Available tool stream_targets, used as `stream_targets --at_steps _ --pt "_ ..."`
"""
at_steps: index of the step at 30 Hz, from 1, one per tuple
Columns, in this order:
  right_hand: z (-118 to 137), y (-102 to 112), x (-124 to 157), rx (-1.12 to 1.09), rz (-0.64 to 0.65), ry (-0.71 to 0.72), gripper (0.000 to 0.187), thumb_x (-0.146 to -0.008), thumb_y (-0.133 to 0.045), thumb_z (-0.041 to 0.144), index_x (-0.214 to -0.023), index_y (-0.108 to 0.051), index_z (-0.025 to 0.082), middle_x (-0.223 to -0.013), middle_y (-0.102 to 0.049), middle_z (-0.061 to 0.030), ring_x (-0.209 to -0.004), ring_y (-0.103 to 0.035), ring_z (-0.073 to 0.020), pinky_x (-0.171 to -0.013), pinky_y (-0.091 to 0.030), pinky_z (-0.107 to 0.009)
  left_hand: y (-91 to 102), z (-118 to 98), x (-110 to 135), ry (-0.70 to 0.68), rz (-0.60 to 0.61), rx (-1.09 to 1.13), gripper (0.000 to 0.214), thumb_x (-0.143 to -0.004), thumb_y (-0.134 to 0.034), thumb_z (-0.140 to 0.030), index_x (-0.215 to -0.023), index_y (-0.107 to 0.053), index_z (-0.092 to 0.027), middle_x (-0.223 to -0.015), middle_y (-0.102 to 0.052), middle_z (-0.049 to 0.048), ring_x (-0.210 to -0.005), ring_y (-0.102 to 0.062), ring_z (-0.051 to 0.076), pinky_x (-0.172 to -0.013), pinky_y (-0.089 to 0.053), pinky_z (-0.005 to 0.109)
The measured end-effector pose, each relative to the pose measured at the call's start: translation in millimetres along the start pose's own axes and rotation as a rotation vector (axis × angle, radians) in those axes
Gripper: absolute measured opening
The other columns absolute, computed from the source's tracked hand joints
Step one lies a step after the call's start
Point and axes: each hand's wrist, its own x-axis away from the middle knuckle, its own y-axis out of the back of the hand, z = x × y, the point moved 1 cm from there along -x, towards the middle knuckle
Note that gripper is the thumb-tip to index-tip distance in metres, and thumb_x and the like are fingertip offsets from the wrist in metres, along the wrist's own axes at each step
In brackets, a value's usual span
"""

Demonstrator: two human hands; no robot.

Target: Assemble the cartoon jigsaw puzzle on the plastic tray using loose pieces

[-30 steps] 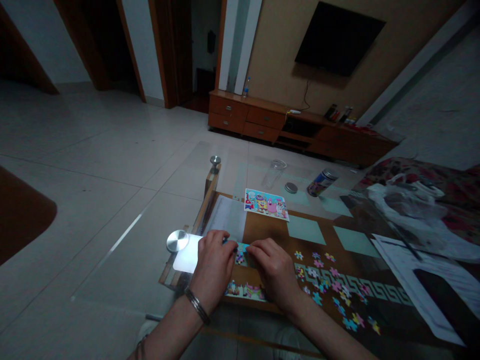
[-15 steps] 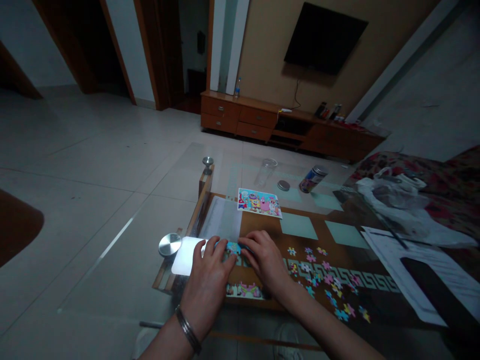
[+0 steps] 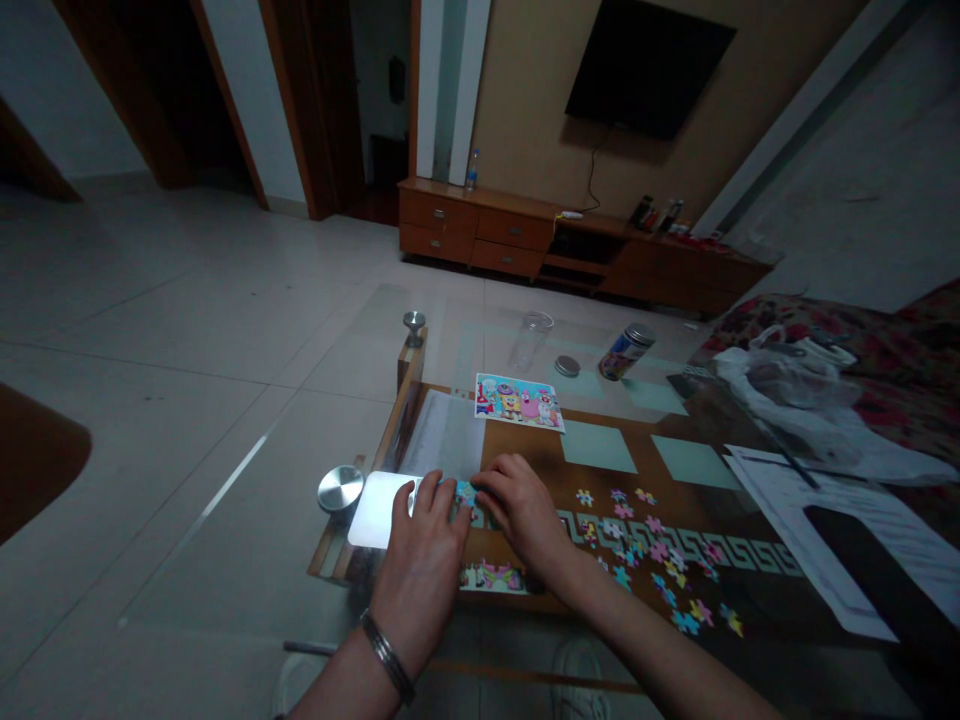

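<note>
Two hands | left hand [image 3: 420, 570] open, fingers spread beside blue puzzle pieces [image 3: 466, 494] | right hand [image 3: 521, 508] curled over them, grip unclear | loose pieces [image 3: 637, 545] near bench [image 3: 525, 440] front edge

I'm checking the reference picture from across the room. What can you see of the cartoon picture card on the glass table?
The cartoon picture card is a flat, rectangular printed sheet, possibly glossy card. It shows brightly coloured cartoon characters, including SpongeBob and Patrick, on a pale background. It lies flat on the glass table, along the far edge of the brown patterned panel. Nothing lies on it, and no hand touches it.
</note>
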Motion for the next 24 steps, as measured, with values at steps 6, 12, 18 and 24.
stream_targets --at_steps 6,12,18,24 --pt "-1 -1 0 0.004 -0.006 0.02 0.01 -0.086 -0.059 0.017 -0.09 -0.069 0.019 -0.083 -0.06 -0.0048 -0.081 -0.052 -0.018 -0.069 -0.043 -0.029 -0.8 3 1 -0.034 -0.018 0.054 0.037 -0.083 -0.045 -0.005 -0.11 -0.065 -0.02 -0.121 -0.06 0.01 -0.126 -0.041 0.03 -0.101 -0.034 0.052" --pt "0 1 0 0.019 0.015 -0.016 0.01 -0.086 -0.06 0.018 -0.091 -0.069 0.018 -0.085 -0.06 -0.0055 -0.083 -0.052 -0.0181 -0.07 -0.042 -0.03 -5.3 12 -1 -0.027 -0.108 0.177 0.035 -0.078 -0.051 -0.004 -0.104 -0.064 -0.023 -0.118 -0.059 0.0079 -0.12 -0.043 0.028 -0.1 -0.034 0.049" --pt "-1 1 0 0.017 0.009 -0.016 0.009 -0.083 -0.063 0.015 -0.089 -0.069 0.019 -0.085 -0.06 -0.0045 -0.083 -0.051 -0.0176 -0.069 -0.041 -0.028 -2.5 16 -9 0.048 -0.125 0.237 0.03 -0.08 -0.061 -0.018 -0.11 -0.059 -0.02 -0.115 -0.056 0.0081 -0.114 -0.045 0.027 -0.098 -0.035 0.049" --pt "0 2 0 0.033 0.003 -0.013 0.008 -0.084 -0.062 0.016 -0.087 -0.069 0.019 -0.083 -0.059 -0.0041 -0.082 -0.05 -0.0176 -0.068 -0.04 -0.028 -7.3 13 -11 0.049 -0.106 0.221 0.025 -0.08 -0.062 -0.019 -0.105 -0.061 -0.022 -0.113 -0.055 0.0064 -0.114 -0.044 0.027 -0.097 -0.034 0.047"
